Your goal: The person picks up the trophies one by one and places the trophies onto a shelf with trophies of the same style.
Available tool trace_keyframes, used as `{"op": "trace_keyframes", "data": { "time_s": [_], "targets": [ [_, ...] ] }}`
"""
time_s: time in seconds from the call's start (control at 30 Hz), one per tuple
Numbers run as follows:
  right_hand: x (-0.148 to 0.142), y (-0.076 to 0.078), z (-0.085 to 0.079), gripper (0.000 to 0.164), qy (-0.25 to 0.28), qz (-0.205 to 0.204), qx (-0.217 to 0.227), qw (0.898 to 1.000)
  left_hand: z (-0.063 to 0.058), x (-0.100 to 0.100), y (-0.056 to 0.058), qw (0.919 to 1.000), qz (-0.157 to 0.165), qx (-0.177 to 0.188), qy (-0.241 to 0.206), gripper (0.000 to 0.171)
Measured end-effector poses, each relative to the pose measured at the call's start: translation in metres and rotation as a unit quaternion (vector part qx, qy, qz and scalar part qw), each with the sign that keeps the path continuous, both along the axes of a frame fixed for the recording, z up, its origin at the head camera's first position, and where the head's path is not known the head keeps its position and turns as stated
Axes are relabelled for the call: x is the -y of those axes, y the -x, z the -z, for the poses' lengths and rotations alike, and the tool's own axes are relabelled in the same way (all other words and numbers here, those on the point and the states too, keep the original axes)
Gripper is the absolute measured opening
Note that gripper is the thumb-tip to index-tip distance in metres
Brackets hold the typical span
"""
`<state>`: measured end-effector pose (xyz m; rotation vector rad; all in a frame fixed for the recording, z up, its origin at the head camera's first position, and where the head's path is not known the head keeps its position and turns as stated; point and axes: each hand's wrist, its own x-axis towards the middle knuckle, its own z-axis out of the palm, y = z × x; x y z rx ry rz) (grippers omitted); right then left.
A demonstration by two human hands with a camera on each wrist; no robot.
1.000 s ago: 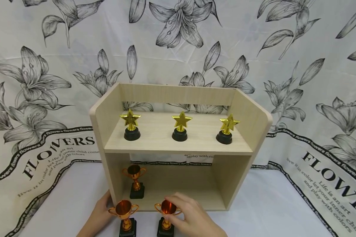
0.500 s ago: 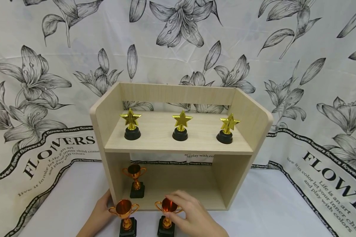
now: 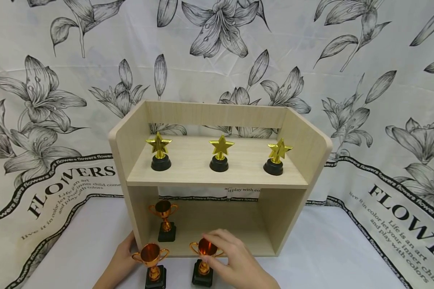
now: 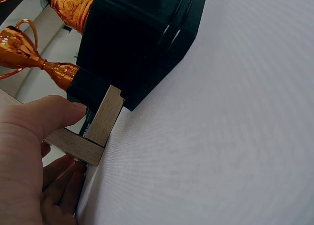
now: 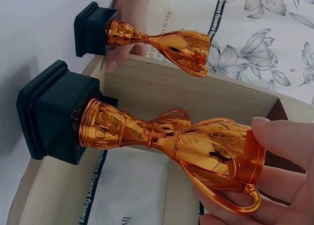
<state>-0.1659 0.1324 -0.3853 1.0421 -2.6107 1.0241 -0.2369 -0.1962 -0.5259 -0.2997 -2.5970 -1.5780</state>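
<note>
The right hand (image 3: 238,261) has the cup (image 5: 142,134) by its rim, thumb and fingers parted across its mouth, before the shelf (image 3: 217,186); left hand (image 3: 121,257) curls round the shelf's side.

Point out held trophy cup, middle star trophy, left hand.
Held trophy cup (image 5: 151,136), right wrist view, on its stem.
Middle star trophy (image 3: 220,155), head view, gold neck.
Left hand (image 3: 121,255), head view, middle of hand.

Right-hand trophy (image 3: 202,271) perhaps nearer shelf (image 3: 217,185)
</note>
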Motion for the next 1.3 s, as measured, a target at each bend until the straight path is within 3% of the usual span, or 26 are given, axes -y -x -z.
{"op": "trace_keyframes", "data": {
  "time_s": [0.43,0.9,1.3],
  "targets": [
    [-0.0022,0.0027,0.0018,0.041,0.017,-0.003,-0.043,0.999,-0.0027,-0.0004,0.0001,0.9998,0.005,0.021,-0.005,0.085],
    [-0.0024,0.0019,0.0005,0.04,0.06,0.006,-0.071,0.996,-0.0016,-0.0004,0.0,0.9999,0.006,0.013,-0.008,0.085],
    [-0.0037,0.004,0.0006,0.042,0.055,0.032,-0.101,0.993,-0.0005,0.0001,0.0,0.9998,0.015,0.0,-0.016,0.082]
  ]
}}
